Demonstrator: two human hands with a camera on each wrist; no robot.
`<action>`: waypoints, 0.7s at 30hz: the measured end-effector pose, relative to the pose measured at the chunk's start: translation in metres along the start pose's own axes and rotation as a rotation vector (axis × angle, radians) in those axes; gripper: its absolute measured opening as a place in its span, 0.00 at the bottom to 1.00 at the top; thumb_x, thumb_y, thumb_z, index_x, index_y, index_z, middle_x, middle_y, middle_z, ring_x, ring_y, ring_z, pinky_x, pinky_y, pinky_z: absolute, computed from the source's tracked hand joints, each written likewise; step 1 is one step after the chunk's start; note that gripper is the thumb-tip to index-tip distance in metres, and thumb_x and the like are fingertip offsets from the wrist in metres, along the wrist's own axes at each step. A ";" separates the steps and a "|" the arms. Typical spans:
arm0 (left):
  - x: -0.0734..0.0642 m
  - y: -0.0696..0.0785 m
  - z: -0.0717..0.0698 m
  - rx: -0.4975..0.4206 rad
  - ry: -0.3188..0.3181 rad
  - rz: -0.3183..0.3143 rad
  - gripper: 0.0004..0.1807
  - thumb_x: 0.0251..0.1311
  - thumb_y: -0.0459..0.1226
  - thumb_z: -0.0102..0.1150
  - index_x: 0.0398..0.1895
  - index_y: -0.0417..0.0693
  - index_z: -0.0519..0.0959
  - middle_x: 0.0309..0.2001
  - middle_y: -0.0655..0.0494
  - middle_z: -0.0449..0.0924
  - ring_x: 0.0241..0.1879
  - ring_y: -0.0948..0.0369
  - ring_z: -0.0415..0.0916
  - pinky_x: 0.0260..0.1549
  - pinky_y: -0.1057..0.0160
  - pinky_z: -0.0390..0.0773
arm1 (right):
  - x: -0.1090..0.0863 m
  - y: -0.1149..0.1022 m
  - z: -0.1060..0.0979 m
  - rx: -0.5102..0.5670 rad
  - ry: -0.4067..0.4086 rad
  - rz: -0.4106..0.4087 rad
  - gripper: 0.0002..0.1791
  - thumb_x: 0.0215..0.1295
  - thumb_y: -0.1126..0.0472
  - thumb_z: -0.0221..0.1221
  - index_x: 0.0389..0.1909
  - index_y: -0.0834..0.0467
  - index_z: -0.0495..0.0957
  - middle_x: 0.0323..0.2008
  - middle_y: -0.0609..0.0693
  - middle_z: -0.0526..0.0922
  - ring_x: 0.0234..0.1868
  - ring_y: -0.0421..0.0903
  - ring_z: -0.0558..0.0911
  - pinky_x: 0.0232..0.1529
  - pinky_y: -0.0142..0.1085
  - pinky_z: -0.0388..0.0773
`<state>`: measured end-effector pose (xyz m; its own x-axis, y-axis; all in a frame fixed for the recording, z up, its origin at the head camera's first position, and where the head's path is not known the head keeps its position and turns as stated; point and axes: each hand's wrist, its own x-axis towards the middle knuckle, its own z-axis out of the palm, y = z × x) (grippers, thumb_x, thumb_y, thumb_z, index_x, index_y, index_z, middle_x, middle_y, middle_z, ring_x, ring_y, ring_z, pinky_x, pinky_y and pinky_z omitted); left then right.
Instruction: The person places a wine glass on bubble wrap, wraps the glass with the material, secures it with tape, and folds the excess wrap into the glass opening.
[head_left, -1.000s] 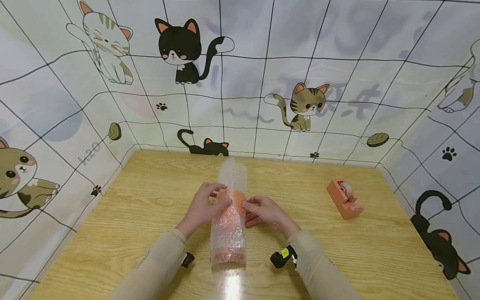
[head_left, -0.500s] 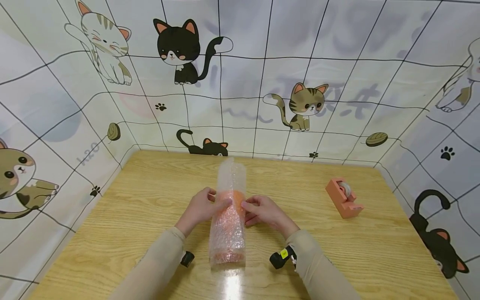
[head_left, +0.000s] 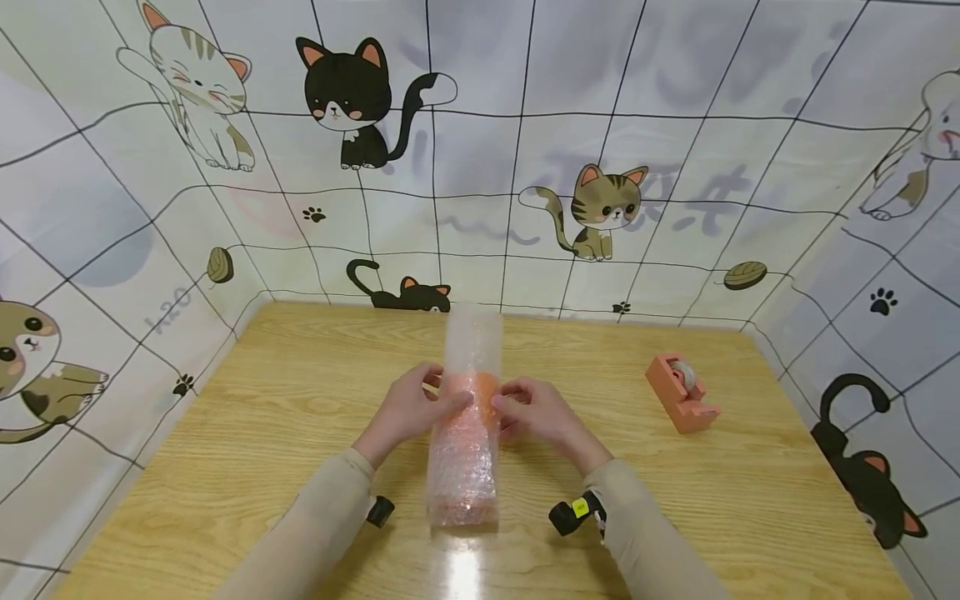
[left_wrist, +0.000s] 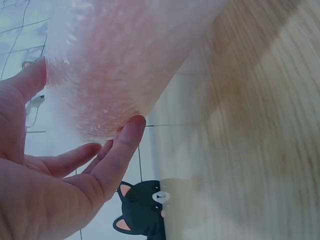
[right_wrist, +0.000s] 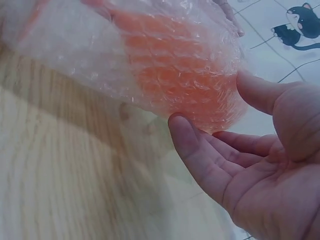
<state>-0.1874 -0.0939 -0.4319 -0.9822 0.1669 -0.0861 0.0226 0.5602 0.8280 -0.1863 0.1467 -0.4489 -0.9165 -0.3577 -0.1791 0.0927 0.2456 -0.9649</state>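
Note:
A long bundle of clear bubble wrap (head_left: 465,471) lies over the middle of the table, its length pointing away from me. An orange thing shows through the wrap; its kind is blurred by the bubbles. My left hand (head_left: 408,408) holds the bundle's left side, thumb on top. In the left wrist view its fingertips (left_wrist: 132,127) press the underside of the wrap. From the right, my right hand (head_left: 546,417) grips the same bundle near the orange part, thumb and fingers (right_wrist: 187,137) on either side of it in the right wrist view.
An orange tape dispenser (head_left: 681,394) with a clear roll stands to the right on the wooden table (head_left: 300,358). Cat-printed cloth walls (head_left: 480,150) enclose the table at the back and both sides.
The bundle has shifted slightly right and away from me, with both hands moving along. My left fingers have lowered from the top of the wrap to its side.

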 end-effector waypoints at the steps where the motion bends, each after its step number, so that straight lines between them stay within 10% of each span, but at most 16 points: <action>1: 0.001 0.001 0.001 -0.006 0.000 0.015 0.37 0.58 0.56 0.74 0.62 0.42 0.76 0.52 0.49 0.81 0.47 0.54 0.79 0.42 0.56 0.84 | -0.001 -0.002 -0.001 -0.010 0.012 -0.008 0.24 0.76 0.58 0.61 0.60 0.73 0.73 0.47 0.64 0.83 0.37 0.50 0.87 0.46 0.52 0.87; 21: 0.000 0.028 0.008 -0.149 0.035 0.292 0.39 0.56 0.45 0.78 0.67 0.45 0.70 0.58 0.50 0.74 0.50 0.53 0.77 0.47 0.52 0.84 | -0.022 -0.022 -0.027 -0.078 0.149 -0.233 0.24 0.69 0.63 0.67 0.63 0.67 0.75 0.53 0.66 0.82 0.41 0.50 0.87 0.43 0.49 0.88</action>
<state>-0.1852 -0.0719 -0.4131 -0.9443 0.2731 0.1837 0.2789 0.3675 0.8872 -0.1788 0.1730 -0.4185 -0.9572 -0.2776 0.0816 -0.1520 0.2427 -0.9581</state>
